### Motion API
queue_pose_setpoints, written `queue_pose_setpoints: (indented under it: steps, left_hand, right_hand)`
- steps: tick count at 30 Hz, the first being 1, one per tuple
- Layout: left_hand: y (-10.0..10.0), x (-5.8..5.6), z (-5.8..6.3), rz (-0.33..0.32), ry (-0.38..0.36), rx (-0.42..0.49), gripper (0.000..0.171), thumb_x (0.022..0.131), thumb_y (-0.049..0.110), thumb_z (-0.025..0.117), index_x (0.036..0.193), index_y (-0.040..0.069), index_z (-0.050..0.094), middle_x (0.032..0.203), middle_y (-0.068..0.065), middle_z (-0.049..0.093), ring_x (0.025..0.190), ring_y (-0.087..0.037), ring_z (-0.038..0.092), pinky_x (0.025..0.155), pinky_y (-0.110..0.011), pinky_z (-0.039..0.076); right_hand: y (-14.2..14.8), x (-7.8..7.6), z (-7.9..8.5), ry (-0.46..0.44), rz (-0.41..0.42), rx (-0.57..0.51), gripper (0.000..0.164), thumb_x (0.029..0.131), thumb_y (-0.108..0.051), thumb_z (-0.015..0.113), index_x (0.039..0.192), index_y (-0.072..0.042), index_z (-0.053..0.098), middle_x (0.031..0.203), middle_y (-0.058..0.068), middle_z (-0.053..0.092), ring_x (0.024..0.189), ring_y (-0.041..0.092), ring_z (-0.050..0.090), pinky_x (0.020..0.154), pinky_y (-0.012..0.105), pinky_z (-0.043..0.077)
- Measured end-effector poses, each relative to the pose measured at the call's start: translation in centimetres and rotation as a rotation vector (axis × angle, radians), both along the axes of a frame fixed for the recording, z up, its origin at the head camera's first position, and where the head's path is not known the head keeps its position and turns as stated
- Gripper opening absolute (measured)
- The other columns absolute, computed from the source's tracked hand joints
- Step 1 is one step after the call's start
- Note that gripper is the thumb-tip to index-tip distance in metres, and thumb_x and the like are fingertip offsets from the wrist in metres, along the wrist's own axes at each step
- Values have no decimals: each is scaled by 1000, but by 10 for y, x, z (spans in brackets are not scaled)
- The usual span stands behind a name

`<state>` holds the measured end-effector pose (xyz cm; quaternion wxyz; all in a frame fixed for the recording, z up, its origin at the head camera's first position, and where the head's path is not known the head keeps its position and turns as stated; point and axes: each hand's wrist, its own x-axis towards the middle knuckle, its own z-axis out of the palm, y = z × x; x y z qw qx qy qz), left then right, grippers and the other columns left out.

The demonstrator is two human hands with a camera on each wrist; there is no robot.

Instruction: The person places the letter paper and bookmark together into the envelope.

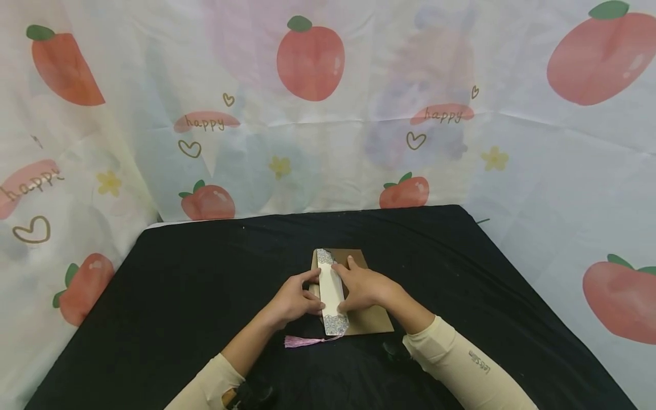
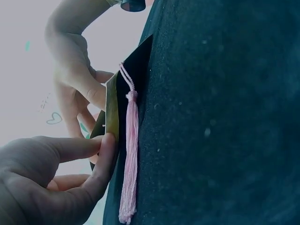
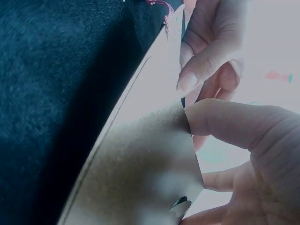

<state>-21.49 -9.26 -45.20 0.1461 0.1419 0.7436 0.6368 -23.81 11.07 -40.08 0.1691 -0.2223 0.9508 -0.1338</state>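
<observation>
A long cream bookmark (image 1: 331,290) with grey lace-like patterned ends lies lengthwise over a brown kraft-paper sleeve or cover (image 1: 373,322). From its near end a pink tassel (image 1: 302,341) trails left onto the black cloth; the left wrist view shows the tassel (image 2: 131,154) hanging by a thin cord. My left hand (image 1: 291,299) pinches the bookmark's left edge between thumb and fingers. On the opposite side, my right hand (image 1: 366,286) holds its right edge with thumb and index finger, another finger stretched over the kraft paper. A small dark cutout (image 3: 179,202) shows in the brown surface.
Black cloth (image 1: 205,273) covers the table beneath both hands. A white curtain (image 1: 338,148) printed with fruit, hearts and lettering hangs behind and along both sides. Dark wrist devices (image 1: 251,394) sit close to the forearms.
</observation>
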Motion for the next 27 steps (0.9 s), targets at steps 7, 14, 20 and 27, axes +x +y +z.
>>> queue_pose_setpoints:
  steps: [7, 14, 20, 27]
  left_hand:
    - [3, -1, -5, 12, 30, -25, 83, 83, -22, 73, 155, -8, 35, 143, -27, 47, 82, -25, 74, 71, -36, 61]
    - [7, -1, -8, 15, 59, -56, 84, 84, -19, 74, 157, -5, 34, 144, -25, 49, 82, -23, 74, 69, -34, 60]
    - [9, -1, -10, 17, 48, -44, 84, 85, -18, 74, 157, -5, 33, 145, -24, 48, 83, -24, 74, 70, -35, 60]
    - [9, 2, -10, 19, 40, -25, 85, 84, -19, 74, 157, -5, 32, 144, -24, 48, 85, -25, 73, 70, -35, 60]
  right_hand:
    - [0, -1, -1, 6, 9, -3, 100, 81, -32, 88, 161, -9, 34, 162, 37, 18, 123, 44, 59, 92, 54, 53]
    - [-1, 1, 1, 4, 13, 2, 100, 82, -31, 88, 162, -9, 33, 162, 37, 17, 122, 43, 60, 91, 52, 53]
    - [-2, 2, 3, -5, 14, -3, 99, 83, -30, 86, 162, -9, 32, 162, 37, 16, 120, 42, 61, 89, 51, 53]
    - [-2, 4, 4, -17, 6, -16, 100, 82, -29, 87, 163, -9, 31, 162, 37, 15, 119, 42, 61, 89, 51, 53]
